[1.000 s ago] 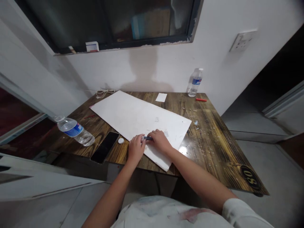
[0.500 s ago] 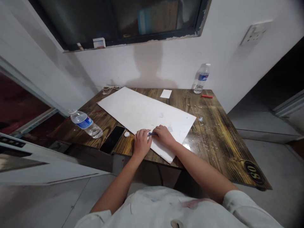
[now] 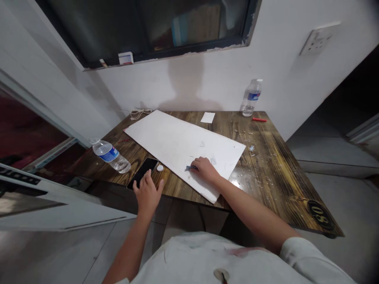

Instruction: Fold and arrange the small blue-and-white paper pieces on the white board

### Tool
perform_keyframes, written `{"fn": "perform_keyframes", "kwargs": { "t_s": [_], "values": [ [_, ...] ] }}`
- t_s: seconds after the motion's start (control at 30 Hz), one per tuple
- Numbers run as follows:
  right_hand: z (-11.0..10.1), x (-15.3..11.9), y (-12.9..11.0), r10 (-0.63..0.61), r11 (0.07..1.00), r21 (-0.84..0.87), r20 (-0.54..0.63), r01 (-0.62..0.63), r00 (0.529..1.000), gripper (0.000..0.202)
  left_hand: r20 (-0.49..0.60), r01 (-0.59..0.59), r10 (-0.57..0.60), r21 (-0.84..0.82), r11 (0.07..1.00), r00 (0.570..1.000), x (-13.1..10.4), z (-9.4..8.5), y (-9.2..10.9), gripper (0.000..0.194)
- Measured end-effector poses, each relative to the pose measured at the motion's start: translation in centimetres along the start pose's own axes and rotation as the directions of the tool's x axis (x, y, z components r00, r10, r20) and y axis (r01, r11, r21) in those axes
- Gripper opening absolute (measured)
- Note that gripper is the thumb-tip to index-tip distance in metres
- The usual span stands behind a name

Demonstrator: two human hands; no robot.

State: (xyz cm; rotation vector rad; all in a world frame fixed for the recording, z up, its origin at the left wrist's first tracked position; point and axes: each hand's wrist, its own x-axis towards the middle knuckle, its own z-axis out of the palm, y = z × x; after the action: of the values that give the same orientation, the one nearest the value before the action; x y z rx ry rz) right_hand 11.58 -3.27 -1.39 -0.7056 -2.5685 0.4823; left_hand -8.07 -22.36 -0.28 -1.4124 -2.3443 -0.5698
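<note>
And here you have it: varnished-looking wood on the table (image 3: 275, 177), dark grain running through, shine glaring off it beside your white board (image 3: 171, 136), itself smooth and largely matt. Over to your phone (image 3: 142, 169), sleek, glossy black glass! Clear plastic now, on the near bottle (image 3: 122, 163) and the far bottle (image 3: 248, 106). Thin matt paper on the slip (image 3: 207, 117), soft dull cloth on your shirt (image 3: 189, 256), and rough, chipped edging along the window frame (image 3: 251, 29).
</note>
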Motion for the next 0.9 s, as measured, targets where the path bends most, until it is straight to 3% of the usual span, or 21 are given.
{"fn": "perform_keyframes", "kwargs": {
  "t_s": [0.17, 0.5, 0.63, 0.8, 0.9],
  "values": [
    [-0.1, 0.0, -0.1, -0.005, 1.0, 0.001, 0.004, 0.005, 1.0, 0.012, 0.023, -0.076, 0.077, -0.037, 0.996, 0.997, 0.8, -0.2, -0.7, 0.069],
    [-0.4, 0.0, -0.1, -0.006, 1.0, -0.013, 0.023, 0.007, 1.0, 0.012, 0.073, -0.269, 0.292, -0.229, 0.936, 0.954, 2.2, 1.7, 5.3, 0.039],
    [-0.7, 0.0, -0.4, 0.004, 1.0, -0.03, 0.039, -0.003, 0.999, 0.012, 0.096, -0.298, 0.327, -0.235, 0.925, 0.94, 2.9, 2.8, 6.1, 0.036],
    [-0.6, 0.0, -0.3, -0.006, 0.999, -0.035, 0.045, 0.008, 0.999, 0.011, 0.181, -0.392, 0.467, -0.334, 0.857, 0.865, 3.3, 3.6, 6.5, 0.046],
    [-0.5, 0.1, -0.3, -0.013, 0.999, -0.037, 0.045, 0.015, 0.999, 0.011, 0.186, -0.328, 0.413, -0.363, 0.872, 0.892, 3.7, 4.1, 7.3, 0.046]
  ]
}}
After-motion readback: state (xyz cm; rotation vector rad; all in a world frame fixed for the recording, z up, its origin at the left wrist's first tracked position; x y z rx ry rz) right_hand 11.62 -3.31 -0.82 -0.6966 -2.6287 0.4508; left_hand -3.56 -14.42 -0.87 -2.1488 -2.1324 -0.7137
